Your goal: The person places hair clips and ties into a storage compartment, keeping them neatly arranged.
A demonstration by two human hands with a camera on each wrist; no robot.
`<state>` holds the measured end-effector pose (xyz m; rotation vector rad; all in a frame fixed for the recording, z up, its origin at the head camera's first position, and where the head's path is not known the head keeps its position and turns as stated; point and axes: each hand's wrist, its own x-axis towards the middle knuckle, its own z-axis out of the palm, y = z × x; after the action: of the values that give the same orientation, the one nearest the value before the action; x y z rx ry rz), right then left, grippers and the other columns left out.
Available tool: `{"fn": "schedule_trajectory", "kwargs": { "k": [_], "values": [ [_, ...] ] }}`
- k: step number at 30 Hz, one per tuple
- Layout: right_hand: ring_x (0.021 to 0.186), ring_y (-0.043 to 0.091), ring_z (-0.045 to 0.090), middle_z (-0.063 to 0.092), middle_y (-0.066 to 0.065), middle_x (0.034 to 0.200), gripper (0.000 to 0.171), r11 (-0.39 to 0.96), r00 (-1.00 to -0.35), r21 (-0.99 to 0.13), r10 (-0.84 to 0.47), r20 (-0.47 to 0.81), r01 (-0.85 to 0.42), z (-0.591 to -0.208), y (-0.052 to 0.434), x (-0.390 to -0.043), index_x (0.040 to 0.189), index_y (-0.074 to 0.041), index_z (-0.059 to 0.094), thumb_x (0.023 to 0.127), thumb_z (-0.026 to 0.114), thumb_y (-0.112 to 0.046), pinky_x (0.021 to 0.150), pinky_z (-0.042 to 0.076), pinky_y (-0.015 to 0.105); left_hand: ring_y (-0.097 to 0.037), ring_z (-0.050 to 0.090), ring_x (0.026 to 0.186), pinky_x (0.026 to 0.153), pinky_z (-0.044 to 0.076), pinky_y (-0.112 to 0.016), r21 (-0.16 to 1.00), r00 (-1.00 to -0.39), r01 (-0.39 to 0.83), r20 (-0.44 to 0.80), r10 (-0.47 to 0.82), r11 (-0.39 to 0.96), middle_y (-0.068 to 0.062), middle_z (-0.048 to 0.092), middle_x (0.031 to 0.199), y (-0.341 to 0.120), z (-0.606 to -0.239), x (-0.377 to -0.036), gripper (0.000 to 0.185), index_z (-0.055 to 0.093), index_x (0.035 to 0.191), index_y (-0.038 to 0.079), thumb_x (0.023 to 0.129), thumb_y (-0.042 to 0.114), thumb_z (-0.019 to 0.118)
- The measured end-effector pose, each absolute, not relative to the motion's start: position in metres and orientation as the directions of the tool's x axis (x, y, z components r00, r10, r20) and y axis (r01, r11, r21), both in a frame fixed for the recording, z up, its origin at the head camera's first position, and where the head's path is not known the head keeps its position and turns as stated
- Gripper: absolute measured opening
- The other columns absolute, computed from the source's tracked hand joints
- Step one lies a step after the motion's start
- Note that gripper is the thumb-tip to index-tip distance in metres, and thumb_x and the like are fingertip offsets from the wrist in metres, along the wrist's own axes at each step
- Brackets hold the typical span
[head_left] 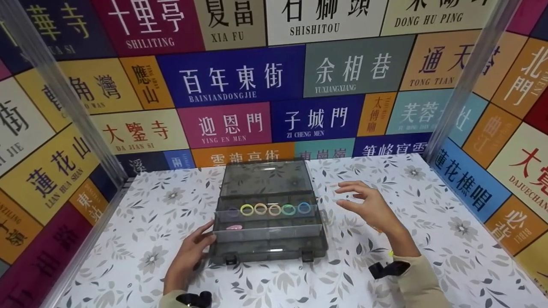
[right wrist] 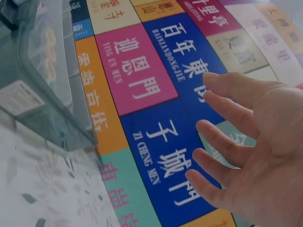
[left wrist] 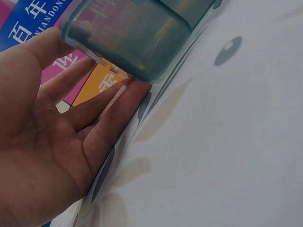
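The left hand point(head_left: 188, 256) rests flat and open against the near left corner of the grey storage box point(head_left: 267, 252), mid-bench. The right hand point(head_left: 370, 209) hovers open beside it, holding nothing. The lid is up; coloured rings point(head_left: 275, 209) sit inside.

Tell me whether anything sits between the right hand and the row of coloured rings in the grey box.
Nothing visible does. The right hand hovers open beside the grey box, whose lid is open; only its low side wall lies between it and the rings.
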<state>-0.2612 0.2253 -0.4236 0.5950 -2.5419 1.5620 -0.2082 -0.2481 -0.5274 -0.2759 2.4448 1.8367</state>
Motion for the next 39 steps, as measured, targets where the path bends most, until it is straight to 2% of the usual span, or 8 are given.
{"fn": "schedule_trajectory", "kwargs": {
  "k": [13,15,19,21,23,26,28,39],
  "values": [
    [0.136,0.03,0.048,0.059,0.009,0.141,0.039,0.469,-0.95,-0.83,-0.217,0.223,-0.302,-0.428,0.26,-0.269,0.128,-0.014,0.069,0.094,0.071,-0.033,0.11,0.044,0.052,-0.042,0.05,0.137,0.098,0.053,-0.056,0.939,-0.973,-0.222,-0.196,-0.123,0.262,-0.022,0.051,0.149,-0.248,-0.529,-0.207,0.054,0.048,0.15,0.025,0.099,0.025,0.063],
    [0.132,0.027,0.052,0.059,0.008,0.142,0.042,0.481,-0.96,-0.833,-0.197,0.201,-0.273,-0.43,0.268,-0.27,0.13,-0.014,0.068,0.094,0.07,-0.036,0.107,0.048,0.046,-0.042,0.05,0.137,0.097,0.053,-0.056,0.939,-0.973,-0.221,-0.195,-0.122,0.263,-0.022,0.052,0.149,-0.248,-0.529,-0.208,0.054,0.048,0.15,0.025,0.099,0.025,0.063],
    [0.123,0.014,0.058,0.058,0.01,0.143,0.047,0.508,-0.975,-0.833,-0.148,0.165,-0.218,-0.432,0.286,-0.27,0.134,-0.015,0.065,0.095,0.068,-0.041,0.094,0.052,0.023,-0.041,0.051,0.137,0.098,0.053,-0.055,0.938,-0.972,-0.226,-0.199,-0.125,0.263,-0.022,0.052,0.149,-0.247,-0.529,-0.209,0.054,0.049,0.15,0.025,0.099,0.026,0.064],
    [0.123,0.018,0.059,0.057,0.013,0.143,0.05,0.518,-0.979,-0.831,-0.129,0.161,-0.205,-0.434,0.295,-0.271,0.137,-0.013,0.063,0.096,0.067,-0.041,0.088,0.05,0.015,-0.042,0.05,0.137,0.097,0.054,-0.055,0.938,-0.972,-0.224,-0.196,-0.126,0.266,-0.022,0.052,0.149,-0.246,-0.527,-0.209,0.054,0.048,0.15,0.024,0.099,0.025,0.063],
    [0.129,0.025,0.056,0.056,0.016,0.144,0.052,0.518,-0.981,-0.833,-0.113,0.158,-0.194,-0.437,0.304,-0.272,0.138,-0.012,0.061,0.096,0.066,-0.041,0.095,0.05,0.022,-0.042,0.051,0.136,0.096,0.054,-0.055,0.938,-0.974,-0.215,-0.187,-0.125,0.273,-0.023,0.052,0.148,-0.246,-0.527,-0.208,0.053,0.048,0.151,0.023,0.099,0.025,0.063],
    [0.138,0.039,0.047,0.053,0.019,0.146,0.057,0.523,-0.987,-0.837,-0.094,0.133,-0.163,-0.443,0.316,-0.273,0.141,-0.01,0.058,0.096,0.065,-0.043,0.104,0.048,0.042,-0.042,0.05,0.137,0.097,0.053,-0.056,0.938,-0.977,-0.203,-0.176,-0.12,0.282,-0.023,0.052,0.148,-0.245,-0.526,-0.206,0.053,0.048,0.151,0.023,0.099,0.025,0.062],
    [0.139,0.04,0.045,0.053,0.02,0.147,0.059,0.528,-0.991,-0.838,-0.079,0.112,-0.137,-0.448,0.323,-0.273,0.142,-0.009,0.057,0.096,0.064,-0.046,0.108,0.042,0.056,-0.042,0.051,0.136,0.097,0.053,-0.056,0.936,-0.978,-0.2,-0.172,-0.12,0.289,-0.023,0.052,0.148,-0.245,-0.527,-0.206,0.053,0.048,0.151,0.023,0.099,0.024,0.063],
    [0.135,0.042,0.046,0.05,0.025,0.147,0.077,0.57,-0.994,-0.817,-0.005,-0.113,0.09,-0.477,0.357,-0.278,0.147,-0.008,0.05,0.09,0.068,-0.056,0.11,0.039,0.06,-0.043,0.049,0.137,0.097,0.053,-0.056,0.929,-0.968,-0.244,-0.214,-0.133,0.277,-0.026,0.049,0.149,-0.245,-0.529,-0.212,0.056,0.044,0.153,0.021,0.1,0.027,0.061]
  ]
}}
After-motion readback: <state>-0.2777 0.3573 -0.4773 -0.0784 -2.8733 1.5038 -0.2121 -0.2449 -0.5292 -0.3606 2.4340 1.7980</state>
